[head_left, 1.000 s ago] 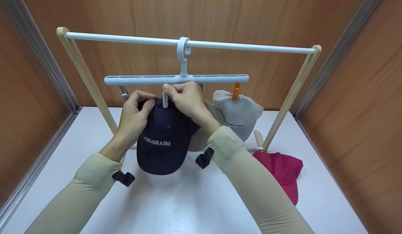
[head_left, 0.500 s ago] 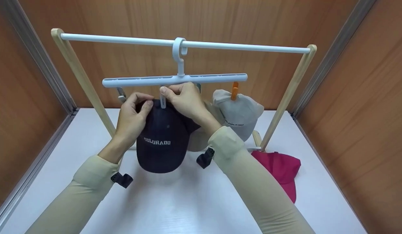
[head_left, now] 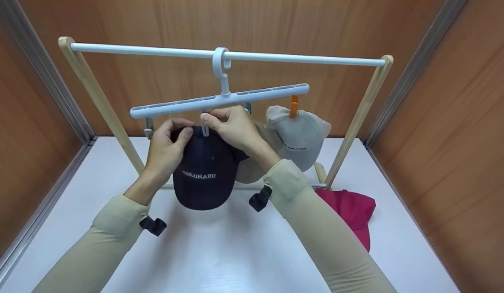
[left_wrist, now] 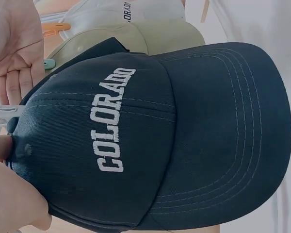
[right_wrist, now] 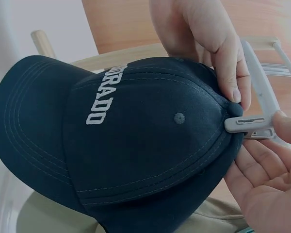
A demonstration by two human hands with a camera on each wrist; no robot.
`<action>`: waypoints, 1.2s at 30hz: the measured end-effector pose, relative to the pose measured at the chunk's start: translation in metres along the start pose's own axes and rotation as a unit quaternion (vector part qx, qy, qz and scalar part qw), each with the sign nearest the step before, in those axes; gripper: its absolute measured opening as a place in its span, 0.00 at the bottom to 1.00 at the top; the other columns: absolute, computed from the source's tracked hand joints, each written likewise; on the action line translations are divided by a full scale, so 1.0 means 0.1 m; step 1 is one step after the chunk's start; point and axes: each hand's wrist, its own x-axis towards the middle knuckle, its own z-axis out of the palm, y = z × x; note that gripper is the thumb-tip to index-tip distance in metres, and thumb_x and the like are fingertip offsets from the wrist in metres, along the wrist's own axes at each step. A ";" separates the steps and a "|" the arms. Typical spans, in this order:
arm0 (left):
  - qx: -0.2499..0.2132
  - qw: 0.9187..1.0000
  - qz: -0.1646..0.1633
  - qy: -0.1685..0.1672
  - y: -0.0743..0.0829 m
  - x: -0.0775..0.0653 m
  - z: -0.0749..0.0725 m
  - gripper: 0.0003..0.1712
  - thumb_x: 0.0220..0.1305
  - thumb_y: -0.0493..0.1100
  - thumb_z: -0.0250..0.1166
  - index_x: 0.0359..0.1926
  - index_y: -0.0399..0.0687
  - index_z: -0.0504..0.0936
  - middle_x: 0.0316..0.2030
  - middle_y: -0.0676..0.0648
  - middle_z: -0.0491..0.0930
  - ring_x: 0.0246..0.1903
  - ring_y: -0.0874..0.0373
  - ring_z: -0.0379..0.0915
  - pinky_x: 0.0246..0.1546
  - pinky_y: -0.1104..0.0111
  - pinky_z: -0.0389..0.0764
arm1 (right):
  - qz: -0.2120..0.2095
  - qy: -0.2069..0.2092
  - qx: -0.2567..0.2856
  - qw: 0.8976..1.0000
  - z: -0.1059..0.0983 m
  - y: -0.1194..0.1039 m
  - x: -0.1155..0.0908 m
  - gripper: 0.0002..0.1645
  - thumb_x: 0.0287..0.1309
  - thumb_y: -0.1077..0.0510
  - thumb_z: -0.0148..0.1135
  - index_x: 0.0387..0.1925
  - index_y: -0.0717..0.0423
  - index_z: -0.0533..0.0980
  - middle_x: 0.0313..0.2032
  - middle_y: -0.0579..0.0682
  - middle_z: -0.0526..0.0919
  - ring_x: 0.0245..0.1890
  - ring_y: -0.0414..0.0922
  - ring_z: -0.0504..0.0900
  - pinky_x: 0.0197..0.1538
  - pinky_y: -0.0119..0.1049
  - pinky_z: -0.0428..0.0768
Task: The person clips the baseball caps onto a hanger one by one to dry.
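Observation:
A navy cap [head_left: 206, 162] with white COLORADO lettering hangs brim down below the pale blue hanger [head_left: 187, 106]. My left hand [head_left: 162, 152] pinches the fabric at the left of its crown. With thumb and fingers, my right hand [head_left: 239, 128] holds the grey clip [right_wrist: 245, 124], whose tip lies over the crown's edge in the right wrist view. The hanger tilts, left end lower. An orange clip [head_left: 294, 108] holds a light grey cap [head_left: 301, 136] at its right end. A beige cap [left_wrist: 169, 36] hangs between them, partly hidden behind the navy one.
The hanger hooks onto the white rod [head_left: 301, 59] of a wooden-legged rack [head_left: 99, 99]. Another clip [head_left: 149, 128] hangs at the hanger's left end. A red cap [head_left: 351, 211] lies on the white table [head_left: 219, 260], right of my right forearm. Wood panels [head_left: 252, 24] enclose the space.
The hanger has tipped: its left end is lower and its right end higher, lifting the light grey cap. The navy cap's brim has risen a little. Both hands keep their hold.

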 end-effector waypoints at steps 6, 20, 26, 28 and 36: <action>0.011 1.000 0.008 -0.003 -0.02 0.00 0.00 0.14 0.72 0.47 0.57 0.53 0.46 0.77 0.47 0.48 0.77 0.44 0.55 0.72 0.43 0.70 0.75 | 0.002 -0.002 0.001 1.000 0.00 0.03 -0.02 0.30 0.64 0.40 0.61 0.60 0.54 0.77 0.53 0.44 0.83 0.51 0.35 0.81 0.52 0.30 0.78; 0.031 0.999 0.018 -0.017 -0.04 -0.01 0.04 0.14 0.72 0.51 0.56 0.53 0.53 0.75 0.49 0.54 0.78 0.49 0.60 0.72 0.50 0.67 0.73 | -0.028 0.000 -0.022 0.999 -0.07 0.09 -0.05 0.29 0.64 0.42 0.61 0.60 0.53 0.76 0.54 0.44 0.81 0.55 0.36 0.78 0.56 0.31 0.76; 0.034 0.999 0.023 -0.021 -0.04 -0.01 0.02 0.15 0.72 0.51 0.56 0.53 0.53 0.75 0.49 0.53 0.78 0.49 0.60 0.72 0.51 0.68 0.73 | -0.033 0.000 -0.026 0.999 -0.06 0.09 -0.06 0.29 0.64 0.41 0.60 0.60 0.52 0.77 0.54 0.42 0.81 0.56 0.36 0.77 0.58 0.32 0.75; 0.035 0.999 0.024 -0.023 -0.04 -0.01 0.01 0.15 0.72 0.51 0.56 0.54 0.52 0.75 0.50 0.53 0.78 0.49 0.60 0.72 0.51 0.68 0.73 | -0.034 0.002 -0.023 0.999 -0.05 0.09 -0.05 0.29 0.64 0.41 0.60 0.60 0.53 0.77 0.55 0.43 0.81 0.57 0.37 0.76 0.59 0.33 0.74; 0.050 0.998 0.040 -0.019 -0.05 -0.05 -0.04 0.15 0.72 0.48 0.57 0.56 0.53 0.75 0.52 0.54 0.77 0.54 0.61 0.68 0.57 0.64 0.68 | -0.048 0.016 0.003 0.999 0.05 0.13 -0.05 0.29 0.64 0.41 0.59 0.60 0.53 0.76 0.53 0.43 0.80 0.58 0.36 0.73 0.59 0.30 0.72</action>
